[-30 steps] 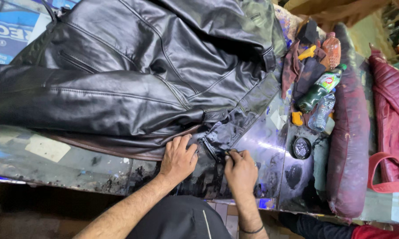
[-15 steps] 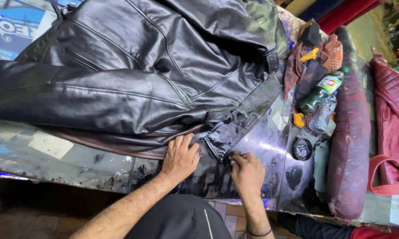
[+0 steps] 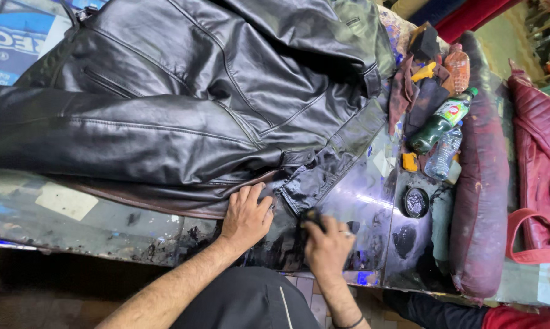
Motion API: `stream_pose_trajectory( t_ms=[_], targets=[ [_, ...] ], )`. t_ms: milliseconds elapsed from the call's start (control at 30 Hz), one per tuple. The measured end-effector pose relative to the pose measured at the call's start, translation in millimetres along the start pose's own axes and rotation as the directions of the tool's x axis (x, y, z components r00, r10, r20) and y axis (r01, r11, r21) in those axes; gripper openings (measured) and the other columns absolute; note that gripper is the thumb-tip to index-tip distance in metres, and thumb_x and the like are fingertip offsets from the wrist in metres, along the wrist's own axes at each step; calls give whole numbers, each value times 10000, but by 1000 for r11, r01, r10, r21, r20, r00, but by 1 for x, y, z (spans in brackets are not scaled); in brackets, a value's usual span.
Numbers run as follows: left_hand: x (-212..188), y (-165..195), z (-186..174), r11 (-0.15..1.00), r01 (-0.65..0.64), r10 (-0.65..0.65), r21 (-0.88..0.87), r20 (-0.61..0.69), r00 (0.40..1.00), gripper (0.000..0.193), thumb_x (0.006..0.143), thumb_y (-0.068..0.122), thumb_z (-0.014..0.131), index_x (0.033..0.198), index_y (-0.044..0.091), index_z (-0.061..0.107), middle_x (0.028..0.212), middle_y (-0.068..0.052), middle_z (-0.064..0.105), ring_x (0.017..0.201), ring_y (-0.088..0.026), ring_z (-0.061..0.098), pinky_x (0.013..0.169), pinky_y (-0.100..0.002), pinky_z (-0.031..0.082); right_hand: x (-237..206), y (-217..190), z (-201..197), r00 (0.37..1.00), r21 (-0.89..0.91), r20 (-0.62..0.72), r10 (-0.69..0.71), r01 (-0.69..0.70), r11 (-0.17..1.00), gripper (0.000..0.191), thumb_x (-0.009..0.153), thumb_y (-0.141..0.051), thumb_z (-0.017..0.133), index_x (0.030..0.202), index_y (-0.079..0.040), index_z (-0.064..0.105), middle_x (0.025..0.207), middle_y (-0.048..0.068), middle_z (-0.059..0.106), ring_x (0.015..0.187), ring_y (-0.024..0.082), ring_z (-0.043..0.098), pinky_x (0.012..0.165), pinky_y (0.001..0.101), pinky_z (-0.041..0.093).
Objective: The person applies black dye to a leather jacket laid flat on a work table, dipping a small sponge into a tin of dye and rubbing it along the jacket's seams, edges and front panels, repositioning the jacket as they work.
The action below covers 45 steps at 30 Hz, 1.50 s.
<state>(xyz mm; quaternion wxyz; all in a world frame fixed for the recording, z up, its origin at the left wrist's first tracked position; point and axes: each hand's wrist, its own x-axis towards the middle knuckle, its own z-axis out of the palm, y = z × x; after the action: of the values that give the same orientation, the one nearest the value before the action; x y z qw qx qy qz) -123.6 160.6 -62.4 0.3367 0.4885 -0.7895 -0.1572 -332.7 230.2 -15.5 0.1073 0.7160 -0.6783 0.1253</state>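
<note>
A black leather jacket (image 3: pixel 195 103) covers most of the desk (image 3: pixel 74 207), spread flat with one sleeve running along its near side; its surface is glossy, creased and seamed, with a brown lining edge showing beneath the sleeve. The desk is a stained, shiny sheet smeared with black dye and scraps of pale tape. To the right of the jacket lies a long, dark red padded cushion (image 3: pixel 482 201), worn and blotchy, and beyond that a red leather bag (image 3: pixel 540 183) with a looped strap. Between the jacket and the cushion sit crumpled dark rags (image 3: pixel 421 91), a green plastic bottle (image 3: pixel 439 119), a clear ribbed bottle (image 3: pixel 442 155) and a small round tin of black polish (image 3: pixel 416 202).

The left hand (image 3: pixel 245 216) lies flat on the jacket's lower hem, fingers spread and pressing the leather to the desk. The right hand (image 3: pixel 328 244) is just to the right of it, at the corner of the same hem, its grip pressed together around a small dark dauber (image 3: pixel 311 216) that touches the black-stained leather. The hem corner lies between the two hands, close to the desk's near edge.
</note>
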Motion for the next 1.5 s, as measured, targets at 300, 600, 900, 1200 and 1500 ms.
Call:
stream_pose_trajectory(
  t_ms=[300,600,900,1200,1500],
  targets=[
    [1,1,-2,1000,-8,8,-14,-3,1000,254,818,201,679,1026,56,685,1295,-163,563,1210,-338,505,944,-488,414,3,0,-2,989,45,-103,-105,110,993,339,695,-72,687,967,-244,793,1119,35,654,1003,271,593,810,471,390],
    [1,2,-2,1000,-2,2,-12,0,1000,243,825,210,678,1020,67,686,1306,-159,564,1214,-339,504,951,-496,417,18,13,7,994,100,-93,55,-45,994,193,819,-100,733,894,-266,796,1047,-51,688,995,237,594,780,438,376],
    [1,0,2,1000,9,-9,-1,21,1000,271,824,219,683,1049,68,694,1318,-165,562,1190,-341,508,962,-504,415,22,44,1,914,241,-238,329,-273,931,201,850,-97,741,1041,-148,774,1167,82,654,1115,349,569,942,472,392],
    [3,4,3,999,33,-33,28,11,999,274,792,233,697,1024,87,696,1282,-153,587,1189,-354,523,944,-517,420,26,31,22,990,149,-121,69,-50,988,263,723,-49,701,901,-224,784,1065,54,675,998,285,584,786,471,381],
    [3,6,5,998,40,-40,54,1,999,269,795,239,705,1017,86,695,1278,-150,582,1194,-351,520,943,-514,416,77,76,49,971,17,-231,56,-53,998,214,767,-92,707,914,-227,785,1027,-61,683,1003,239,587,812,453,380]
  ],
)
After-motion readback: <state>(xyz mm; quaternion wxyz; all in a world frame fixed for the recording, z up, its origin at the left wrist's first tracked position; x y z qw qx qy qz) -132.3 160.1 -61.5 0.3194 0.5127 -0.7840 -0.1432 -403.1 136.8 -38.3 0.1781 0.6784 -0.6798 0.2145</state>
